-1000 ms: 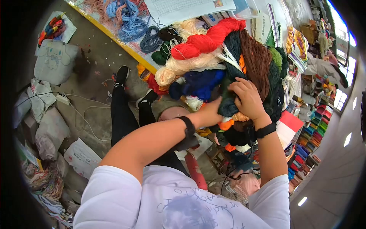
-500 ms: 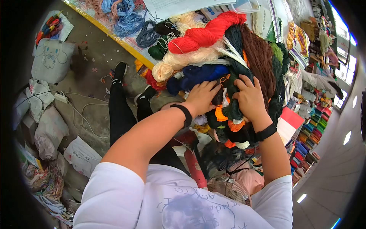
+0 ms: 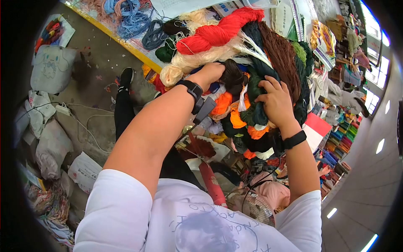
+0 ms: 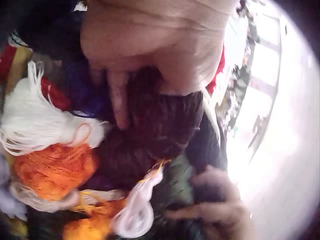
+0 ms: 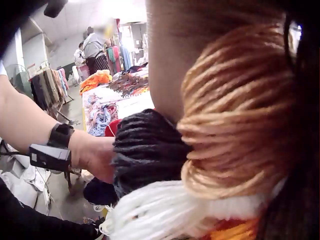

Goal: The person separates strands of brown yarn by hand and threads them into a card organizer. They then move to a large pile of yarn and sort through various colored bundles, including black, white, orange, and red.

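Note:
My left hand [image 3: 213, 72] grips a dark brown skein [image 3: 233, 78] at the front left of the yarn heap; in the left wrist view its fingers [image 4: 119, 97] lie over that skein [image 4: 165, 120]. To its right, my right hand [image 3: 276, 101] rests with spread, bent fingers on dark green yarn [image 3: 255, 87]. Orange skeins [image 3: 237, 117] and a small white one [image 3: 243, 101] lie between and below the hands. Up close in the right wrist view are a tan skein [image 5: 235, 115], a white skein [image 5: 160, 210] and a dark skein [image 5: 145, 150] beside my left hand [image 5: 97, 156].
A red skein [image 3: 220, 33], cream yarn [image 3: 210, 59] and long brown yarn [image 3: 279, 59] lie on the heap. Blue yarn [image 3: 132, 21] sits farther left on the yellow-edged table [image 3: 121, 43]. Below are a caged fan [image 3: 252, 206] and a red post [image 3: 212, 185].
My left hand has moved up and left, away from my right hand, and grips the dark brown skein. More orange yarn shows below it. My right hand stays on the green yarn.

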Available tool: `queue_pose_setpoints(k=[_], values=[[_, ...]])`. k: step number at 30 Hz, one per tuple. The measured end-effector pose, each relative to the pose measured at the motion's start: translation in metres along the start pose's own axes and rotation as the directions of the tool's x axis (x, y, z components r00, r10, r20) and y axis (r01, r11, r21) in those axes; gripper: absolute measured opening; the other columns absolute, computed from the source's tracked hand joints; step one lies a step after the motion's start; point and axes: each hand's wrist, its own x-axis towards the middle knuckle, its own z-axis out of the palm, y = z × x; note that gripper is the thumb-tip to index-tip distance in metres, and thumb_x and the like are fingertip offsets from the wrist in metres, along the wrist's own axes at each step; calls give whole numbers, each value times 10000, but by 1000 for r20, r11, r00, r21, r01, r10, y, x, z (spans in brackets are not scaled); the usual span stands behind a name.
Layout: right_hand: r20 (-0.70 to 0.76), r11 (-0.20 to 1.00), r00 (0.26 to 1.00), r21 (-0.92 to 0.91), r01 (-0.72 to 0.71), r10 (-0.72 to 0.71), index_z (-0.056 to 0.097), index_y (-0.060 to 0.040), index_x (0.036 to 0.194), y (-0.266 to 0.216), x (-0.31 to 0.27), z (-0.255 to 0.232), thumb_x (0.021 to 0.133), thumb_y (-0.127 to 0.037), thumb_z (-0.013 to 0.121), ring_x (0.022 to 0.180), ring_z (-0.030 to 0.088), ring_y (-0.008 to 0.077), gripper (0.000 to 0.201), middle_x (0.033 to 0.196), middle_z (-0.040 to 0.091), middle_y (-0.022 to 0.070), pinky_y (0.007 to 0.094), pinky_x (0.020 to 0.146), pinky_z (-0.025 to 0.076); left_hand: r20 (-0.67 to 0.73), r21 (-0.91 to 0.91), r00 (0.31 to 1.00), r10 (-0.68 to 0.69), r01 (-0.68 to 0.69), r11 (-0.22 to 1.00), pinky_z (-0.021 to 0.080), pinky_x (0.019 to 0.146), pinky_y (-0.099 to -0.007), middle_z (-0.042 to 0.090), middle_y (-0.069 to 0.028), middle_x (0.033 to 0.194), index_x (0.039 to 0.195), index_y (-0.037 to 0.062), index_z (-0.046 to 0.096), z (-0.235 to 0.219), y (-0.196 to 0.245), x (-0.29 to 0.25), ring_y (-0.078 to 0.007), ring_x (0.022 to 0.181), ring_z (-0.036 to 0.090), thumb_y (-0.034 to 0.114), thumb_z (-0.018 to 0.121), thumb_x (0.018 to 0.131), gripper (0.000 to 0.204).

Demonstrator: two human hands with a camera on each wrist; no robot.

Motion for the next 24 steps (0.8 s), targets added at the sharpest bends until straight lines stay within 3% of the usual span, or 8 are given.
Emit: queue_pose_setpoints(k=[9, 11, 14, 16, 18, 21, 22, 24], values=[[-223, 996, 974, 92, -21, 41, 697, -148, 848, 9, 12, 11, 690, -74, 581, 1106, 527, 235, 209, 1005, 605, 41, 403, 920, 388, 253, 584, 842, 477, -526, 619, 502, 730, -436, 648, -184, 853, 986, 53, 619, 71, 0, -91, -365, 840, 630, 134, 552, 776, 235], [25, 607, 919, 743, -281, 395, 667, -90, 897, 10, 17, 6, 668, -43, 566, 976, 586, 271, 255, 910, 632, 87, 399, 878, 421, 218, 567, 857, 466, -500, 654, 491, 775, -448, 630, -202, 932, 1006, 52, 606, 86, -27, -104, -378, 879, 613, 102, 564, 751, 263], [-336, 953, 941, 274, 128, -29, 665, -64, 876, -42, 50, -22, 683, -32, 554, 906, 603, 285, 226, 869, 650, 109, 381, 832, 454, 277, 671, 826, 490, -532, 517, 384, 921, -481, 617, -163, 1053, 1046, 94, 617, 113, -45, -117, -360, 1081, 534, 98, 605, 727, 320], [102, 929, 985, 358, 95, -140, 691, -83, 898, -58, 51, 16, 706, -69, 572, 981, 590, 284, 226, 943, 656, 107, 380, 865, 459, 357, 259, 622, 697, -783, 566, 315, 986, -485, 592, -122, 1144, 1118, 106, 602, 114, -63, -121, -338, 1171, 474, 115, 623, 723, 396], [336, 989, 941, 146, -20, -31, 713, -96, 874, -28, 33, 48, 720, -100, 587, 1100, 539, 268, 199, 1014, 638, 93, 394, 954, 422, 421, 338, 703, 572, -708, 621, 308, 1008, -483, 574, -101, 1191, 1157, 104, 591, 103, -47, -130, -314, 1188, 467, 114, 597, 735, 422], [248, 996, 966, 80, 50, -68, 730, -126, 877, -27, 18, 31, 762, -132, 609, 1247, 410, 256, 167, 1053, 585, 37, 381, 1069, 326, 724, 257, 490, 485, -844, 470, 283, 1041, -490, 578, -85, 1200, 1083, 122, 635, 76, -57, -121, -286, 1164, 502, 52, 516, 745, 365], [241, 994, 969, 109, 21, -47, 730, -132, 884, -26, 13, 31, 767, -126, 612, 1251, 403, 261, 167, 1049, 577, 35, 394, 1081, 311, 816, 331, 488, 308, -833, 443, 333, 1012, -461, 607, -85, 1104, 986, 97, 644, 57, -55, -112, -308, 1023, 574, 37, 499, 751, 282], [239, 983, 971, 182, -28, -16, 730, -141, 889, -26, 12, 29, 765, -109, 614, 1252, 398, 270, 172, 1051, 572, 38, 408, 1087, 300, 417, 523, 810, 412, -584, 621, 438, 895, -411, 599, -126, 987, 874, 72, 612, 44, -72, -96, -349, 878, 586, 35, 527, 757, 149]])
